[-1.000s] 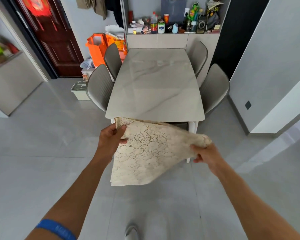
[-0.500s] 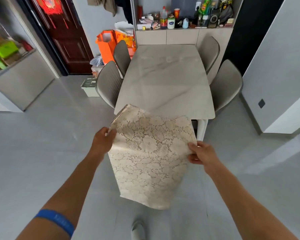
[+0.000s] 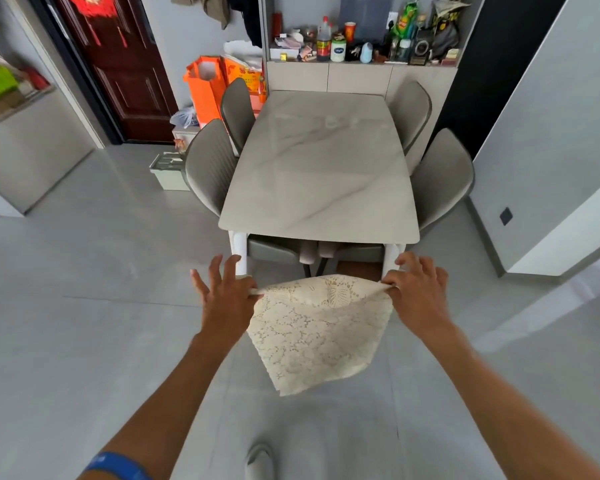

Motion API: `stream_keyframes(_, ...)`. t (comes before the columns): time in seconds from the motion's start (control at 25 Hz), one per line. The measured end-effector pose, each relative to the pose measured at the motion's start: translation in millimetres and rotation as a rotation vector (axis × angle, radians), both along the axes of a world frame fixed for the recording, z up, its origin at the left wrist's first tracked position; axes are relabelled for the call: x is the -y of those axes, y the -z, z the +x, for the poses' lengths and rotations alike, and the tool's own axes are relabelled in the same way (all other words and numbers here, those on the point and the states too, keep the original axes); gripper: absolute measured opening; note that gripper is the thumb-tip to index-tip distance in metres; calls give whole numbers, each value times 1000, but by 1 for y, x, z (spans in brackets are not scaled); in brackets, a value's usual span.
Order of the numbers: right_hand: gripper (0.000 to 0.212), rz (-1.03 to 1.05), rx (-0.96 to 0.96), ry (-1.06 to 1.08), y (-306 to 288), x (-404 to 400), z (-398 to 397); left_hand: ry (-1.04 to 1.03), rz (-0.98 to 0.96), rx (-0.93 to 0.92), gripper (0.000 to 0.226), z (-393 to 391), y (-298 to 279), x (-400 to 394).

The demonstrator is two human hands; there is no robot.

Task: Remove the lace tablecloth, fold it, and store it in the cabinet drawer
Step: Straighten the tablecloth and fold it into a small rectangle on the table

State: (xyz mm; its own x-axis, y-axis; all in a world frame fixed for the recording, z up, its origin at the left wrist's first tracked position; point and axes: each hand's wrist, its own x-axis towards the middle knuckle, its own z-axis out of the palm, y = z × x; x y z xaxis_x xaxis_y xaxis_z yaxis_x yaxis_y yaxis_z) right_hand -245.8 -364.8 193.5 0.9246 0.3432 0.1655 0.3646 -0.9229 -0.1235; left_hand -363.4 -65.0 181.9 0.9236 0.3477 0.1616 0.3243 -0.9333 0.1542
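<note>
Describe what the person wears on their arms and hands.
Both forearms are bare, with no sleeves in view. The left hand and right hand wear no gloves or rings that show. A blue wristband circles the left arm.

We see a pale marble desk [image 3: 321, 174] on the grey tiled floor [image 3: 84, 271] — four grey chairs [image 3: 210, 164] tucked alongside it.

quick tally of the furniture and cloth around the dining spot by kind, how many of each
lace tablecloth: 1, pinched at its top corners by the left hand and the right hand
marble table: 1
grey chairs at the sides of the table: 4 ()
total: 6
</note>
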Motion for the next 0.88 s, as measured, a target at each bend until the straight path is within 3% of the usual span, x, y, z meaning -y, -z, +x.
stream_keyframes(0.12, 14, -57, -71, 6, -2, 9, -2, 57, 150, -14, 18, 6, -15, -4)
stream_keyframes(0.24, 12, 28, -114, -8, -16, 16, 6, 74, 128, 6, 18, 15, -33, -9)
stream_keyframes(0.52, 16, 249, -258, -202, -92, 37, 58, 191, -139, 3, 24, 64, -89, -45)
stream_keyframes(0.72, 13, 218, -288, -179, -102, 13, 146, 193, -201, -101, 21, 163, -97, -70)
stream_keyframes(0.88, 20, 98, -368, -71, -91, -38, 268, 178, -294, -192, 42, 289, -90, -107)
